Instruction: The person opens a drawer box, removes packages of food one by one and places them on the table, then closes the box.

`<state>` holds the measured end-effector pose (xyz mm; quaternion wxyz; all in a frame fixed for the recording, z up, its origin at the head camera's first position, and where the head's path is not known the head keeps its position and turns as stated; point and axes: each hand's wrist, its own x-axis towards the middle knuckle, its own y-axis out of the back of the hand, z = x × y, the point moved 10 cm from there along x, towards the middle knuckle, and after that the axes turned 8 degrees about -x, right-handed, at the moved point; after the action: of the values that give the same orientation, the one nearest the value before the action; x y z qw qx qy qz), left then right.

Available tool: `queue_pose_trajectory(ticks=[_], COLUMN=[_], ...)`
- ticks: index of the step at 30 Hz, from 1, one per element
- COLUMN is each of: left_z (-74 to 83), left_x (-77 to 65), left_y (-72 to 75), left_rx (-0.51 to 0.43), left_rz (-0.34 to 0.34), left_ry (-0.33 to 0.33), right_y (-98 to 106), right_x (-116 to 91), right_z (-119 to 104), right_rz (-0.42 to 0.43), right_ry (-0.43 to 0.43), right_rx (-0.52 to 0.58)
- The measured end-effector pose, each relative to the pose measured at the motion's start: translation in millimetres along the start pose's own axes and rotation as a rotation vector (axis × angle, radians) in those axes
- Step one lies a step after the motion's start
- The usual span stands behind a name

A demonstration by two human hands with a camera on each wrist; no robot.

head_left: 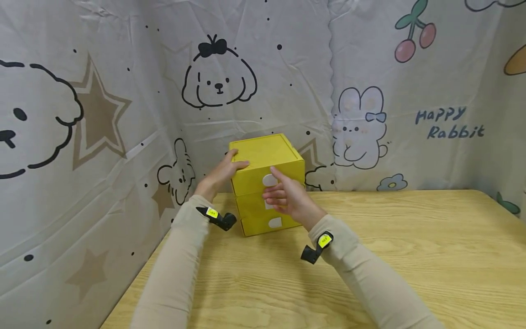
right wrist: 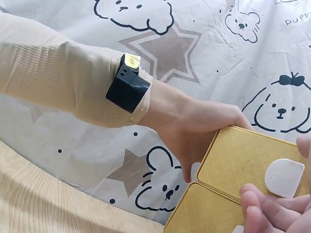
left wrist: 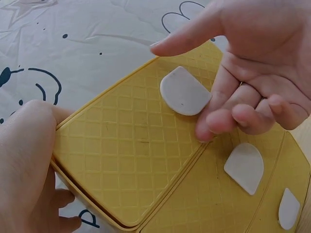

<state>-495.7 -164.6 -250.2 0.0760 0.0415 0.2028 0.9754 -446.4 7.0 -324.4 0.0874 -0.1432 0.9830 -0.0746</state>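
Observation:
A yellow three-drawer box stands upright on the table, a white rounded handle on each drawer front. My left hand holds its upper left edge, thumb laid over the top and other fingers down along the side. In front of the drawers is my right hand, palm facing left with loosely bent fingers. Its fingertips meet the lower edge of the top handle in the left wrist view, while the thumb stands apart from it. Below sit the middle handle and the bottom handle. All three drawers look closed.
The light wood table stretches to the right and toward me. A printed cloth hangs close behind the box and along the left side. Each sleeved wrist carries a small black camera.

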Motion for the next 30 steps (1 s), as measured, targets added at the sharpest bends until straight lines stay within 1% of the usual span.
queue_pose_trajectory(ticks=[4,9,12,18,23,27,30], left_z=[0.1,-4.1,-5.9,-4.0,2.5,4.3,0.8], left_x=[1.9,3.5,3.9,2.9,2.3,2.4,0.9], left_y=[-1.0,-3.2,-4.3,-0.7,0.0,0.4,0.6], left_rx=[-0.007,-0.014,-0.014,-0.003,-0.012,-0.009,-0.002], left_rz=[0.007,0.01,0.006,0.016,0.009,0.014,0.016], left_ry=[-0.005,0.022,0.028,0.02,0.003,0.002,0.023], right_y=[0,-1,-2,-3,-3,-4,-3], right_x=[3,6,8,12,14,14,14], right_z=[2,10,14,12,7,6,8], right_rz=[0.004,0.003,0.027,0.084,0.112,0.11,0.116], right_ry=[0.004,0.002,0.017,0.086,0.123,0.135,0.133], right_rx=[0.059,0.197,0.265,0.282,0.288,0.308,0.315])
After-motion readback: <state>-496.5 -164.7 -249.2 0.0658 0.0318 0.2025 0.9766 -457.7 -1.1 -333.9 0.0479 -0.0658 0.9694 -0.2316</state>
